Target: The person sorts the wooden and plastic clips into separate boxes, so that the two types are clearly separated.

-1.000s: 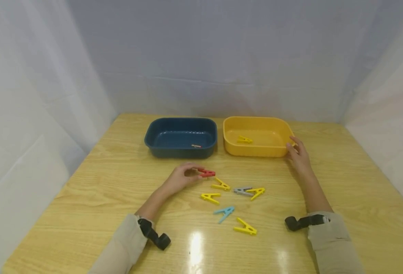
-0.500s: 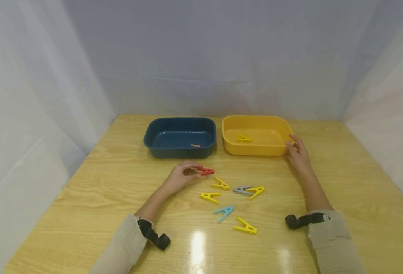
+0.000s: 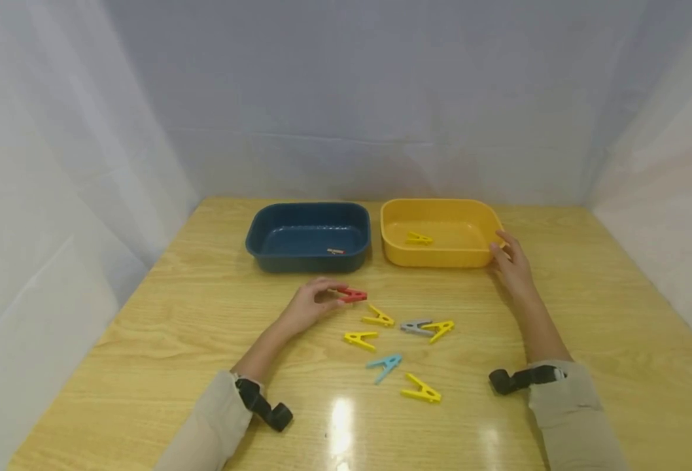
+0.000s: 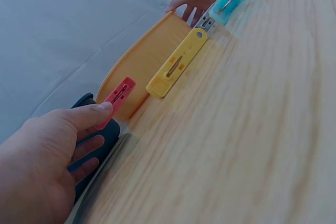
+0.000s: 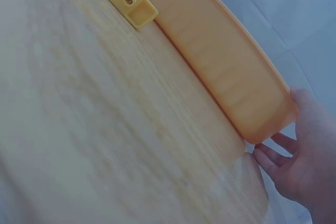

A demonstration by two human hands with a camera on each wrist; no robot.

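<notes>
The red clip (image 3: 354, 295) lies on the table (image 3: 157, 340) just in front of the blue tray (image 3: 309, 237), long axis pointing right, pinched at its near end by the left hand (image 3: 312, 305), while the right hand (image 3: 513, 265), fingers relaxed, rests against the yellow tray (image 3: 440, 232), well apart.

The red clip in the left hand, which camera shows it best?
The left wrist view: the red clip shows close up, pinched by the left hand. The head view shows it small, among other clips. The right wrist view misses it.
</notes>
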